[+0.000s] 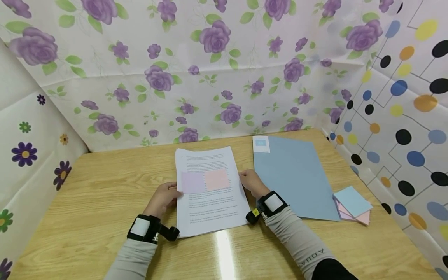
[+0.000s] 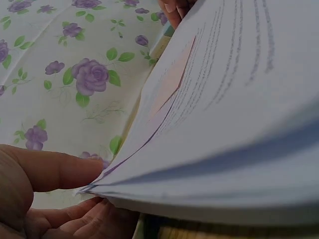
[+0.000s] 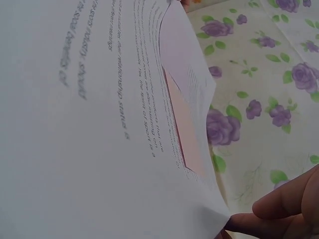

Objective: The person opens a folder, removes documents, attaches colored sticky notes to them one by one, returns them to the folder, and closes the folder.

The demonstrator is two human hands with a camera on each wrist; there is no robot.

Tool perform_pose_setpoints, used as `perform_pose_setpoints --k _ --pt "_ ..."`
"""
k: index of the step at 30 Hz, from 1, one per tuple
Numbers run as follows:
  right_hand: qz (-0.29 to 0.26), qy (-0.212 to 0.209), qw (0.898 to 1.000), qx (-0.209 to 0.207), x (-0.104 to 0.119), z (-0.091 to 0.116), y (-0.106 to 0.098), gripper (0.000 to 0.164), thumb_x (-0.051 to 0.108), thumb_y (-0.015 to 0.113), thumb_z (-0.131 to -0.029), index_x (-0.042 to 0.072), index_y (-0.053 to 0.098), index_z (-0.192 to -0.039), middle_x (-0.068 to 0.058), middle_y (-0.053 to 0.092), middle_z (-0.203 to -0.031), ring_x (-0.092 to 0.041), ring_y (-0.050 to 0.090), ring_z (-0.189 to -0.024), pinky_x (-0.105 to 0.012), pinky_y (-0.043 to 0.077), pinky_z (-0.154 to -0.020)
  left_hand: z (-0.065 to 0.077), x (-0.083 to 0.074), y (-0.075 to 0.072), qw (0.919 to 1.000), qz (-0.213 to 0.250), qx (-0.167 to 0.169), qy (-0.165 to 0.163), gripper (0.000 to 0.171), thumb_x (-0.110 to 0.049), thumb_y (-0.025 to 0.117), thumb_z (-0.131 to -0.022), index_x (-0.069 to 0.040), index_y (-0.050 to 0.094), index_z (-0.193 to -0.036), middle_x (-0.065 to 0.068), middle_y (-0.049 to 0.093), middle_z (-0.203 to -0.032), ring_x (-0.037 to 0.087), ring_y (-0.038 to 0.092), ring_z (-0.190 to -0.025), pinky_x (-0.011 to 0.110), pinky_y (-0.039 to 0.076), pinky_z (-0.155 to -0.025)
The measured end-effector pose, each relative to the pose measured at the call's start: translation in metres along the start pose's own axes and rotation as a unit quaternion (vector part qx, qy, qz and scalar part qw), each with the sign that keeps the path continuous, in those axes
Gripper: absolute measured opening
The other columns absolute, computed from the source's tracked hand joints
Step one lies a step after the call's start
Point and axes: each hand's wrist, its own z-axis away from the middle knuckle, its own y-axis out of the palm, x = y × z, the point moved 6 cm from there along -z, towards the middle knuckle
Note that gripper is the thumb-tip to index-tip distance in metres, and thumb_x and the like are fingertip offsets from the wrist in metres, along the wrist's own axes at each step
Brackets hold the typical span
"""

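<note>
A stack of printed white sheets [image 1: 213, 212] is held between my two hands at the middle of the table. Across its top page lie a lilac paper note [image 1: 193, 182] and a pink paper note [image 1: 217, 179], side by side over the text. My left hand [image 1: 161, 200] pinches the left edge, thumb on top and fingers underneath in the left wrist view, where the sheets [image 2: 239, 164] fan slightly apart. On the opposite edge, my right hand [image 1: 253, 183] pinches the paper; the right wrist view shows its fingers [image 3: 289, 199] at the page's bent border.
Right of the stack lies a blue-grey folder [image 1: 294, 175] with a white label [image 1: 261, 148] at its upper left corner. Beyond it, several blue, pink and lilac notes [image 1: 352, 201] sit fanned near the table's right side. Patterned sheeting [image 1: 210, 97] encloses the wooden table [image 1: 98, 210].
</note>
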Motion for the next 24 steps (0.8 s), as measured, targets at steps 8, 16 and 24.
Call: perform_pose_setpoints --k 8,16,24 --pt "-0.005 0.000 1.000 0.002 0.001 0.003 0.001 0.036 0.010 0.043 -0.107 -0.007 0.065 -0.130 -0.026 0.063 -0.137 -0.012 0.025 -0.046 -0.026 0.025 -0.048 0.000 0.005 -0.002 0.9997 -0.004 -0.021 0.011 0.050 0.005 0.057 -0.096 0.015 0.045 -0.144 0.033 0.061 -0.132 0.019 0.070 -0.093 0.026 0.056 -0.071" --pt "-0.003 0.008 1.000 0.004 -0.001 0.002 0.003 0.036 0.009 0.046 -0.106 -0.007 0.062 -0.134 -0.023 0.060 -0.143 -0.015 0.033 -0.054 -0.028 0.028 -0.051 0.000 0.008 -0.002 0.9991 -0.016 -0.034 0.022 0.047 0.009 0.058 -0.093 0.014 0.052 -0.139 0.030 0.067 -0.122 0.016 0.069 -0.084 0.026 0.057 -0.067" --pt "-0.004 -0.013 1.000 0.019 0.000 0.005 0.001 0.035 0.007 0.050 -0.104 -0.006 0.063 -0.134 -0.023 0.063 -0.138 -0.030 0.066 -0.109 -0.028 0.043 -0.069 -0.001 0.012 -0.007 0.9981 0.046 -0.017 0.036 0.051 0.011 0.056 -0.095 0.016 0.043 -0.145 0.031 0.063 -0.133 0.005 0.066 -0.081 0.021 0.056 -0.067"
